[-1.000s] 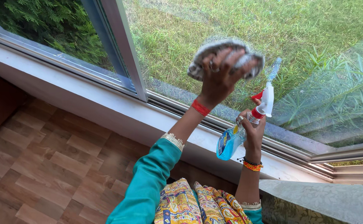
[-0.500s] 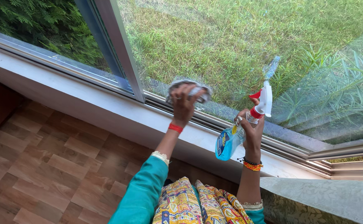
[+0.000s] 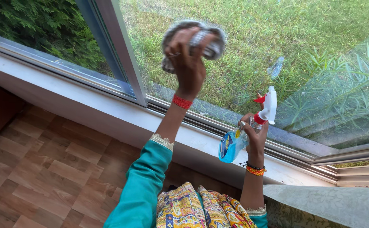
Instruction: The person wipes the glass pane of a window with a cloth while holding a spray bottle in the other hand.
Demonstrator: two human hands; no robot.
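1. The left hand [image 3: 187, 63] is closed around a crumpled grey cloth [image 3: 195, 38], pressing it to the window glass [image 3: 243, 50] high above the sill [image 3: 121, 116].
2. The right hand [image 3: 254, 135] is wrapped around a blue spray bottle [image 3: 235, 141], held low and to the right of the left hand, nozzle toward the pane.
3. Wiping well likely calls for steady pressure, overlapping strokes and a flat cloth.
4. Keeping the bottle off the glass avoids knocks.
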